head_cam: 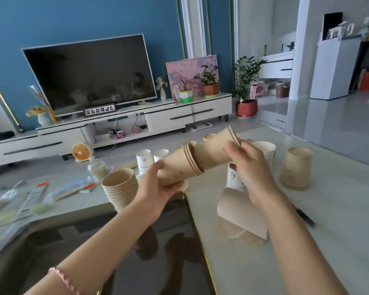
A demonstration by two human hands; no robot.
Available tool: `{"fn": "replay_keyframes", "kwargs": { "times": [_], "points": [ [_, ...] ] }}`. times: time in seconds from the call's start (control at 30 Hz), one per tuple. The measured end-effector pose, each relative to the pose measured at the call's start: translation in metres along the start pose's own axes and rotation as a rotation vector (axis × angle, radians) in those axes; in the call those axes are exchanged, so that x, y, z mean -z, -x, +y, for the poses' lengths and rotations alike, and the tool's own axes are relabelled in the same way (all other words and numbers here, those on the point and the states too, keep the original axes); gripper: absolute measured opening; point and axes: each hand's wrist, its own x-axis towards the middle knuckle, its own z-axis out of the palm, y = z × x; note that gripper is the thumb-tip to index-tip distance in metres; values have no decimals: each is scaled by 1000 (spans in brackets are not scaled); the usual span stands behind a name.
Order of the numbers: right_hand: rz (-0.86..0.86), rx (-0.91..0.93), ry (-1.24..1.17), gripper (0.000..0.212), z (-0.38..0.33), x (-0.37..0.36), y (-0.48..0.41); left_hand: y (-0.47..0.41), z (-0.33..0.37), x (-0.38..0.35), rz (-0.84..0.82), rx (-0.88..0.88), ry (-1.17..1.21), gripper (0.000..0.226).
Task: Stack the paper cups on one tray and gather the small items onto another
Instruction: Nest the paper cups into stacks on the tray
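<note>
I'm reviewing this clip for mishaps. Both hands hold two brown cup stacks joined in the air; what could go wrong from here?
1. The left hand and right hand hold the lower cup stack and upper cup stack at a slant in mid-air; rims may jam or crumple.
2. The upright stack stands beside the left wrist; a nudge might topple it.
3. The lying cup lies close by the right forearm and could be knocked.

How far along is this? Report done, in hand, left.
Done: an upright brown stack and an upside-down stack stand on the table. In hand: left hand and right hand hold nested brown cups in the air. Left: white cups, a brown cup on its side, scattered packets.
</note>
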Motion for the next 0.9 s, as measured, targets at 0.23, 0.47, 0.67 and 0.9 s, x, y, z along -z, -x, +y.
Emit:
{"fn": "replay_keyframes", "kwargs": {
  "times": [0.23,0.47,0.67,0.9],
  "points": [
    [-313,-9,213,42,-8,-47,52,30,-6,35,-91,164,82,29],
    [-338,214,439,31,-5,-79,70,65,29,86,-56,169,-727,34],
    [-478,270,873,12,1,-115,49,63,50,122,183,-646,-1488,46],
    [-581,240,1148,41,18,-144,38,20,46,128,120,-764,-1588,53]
  ]
}}
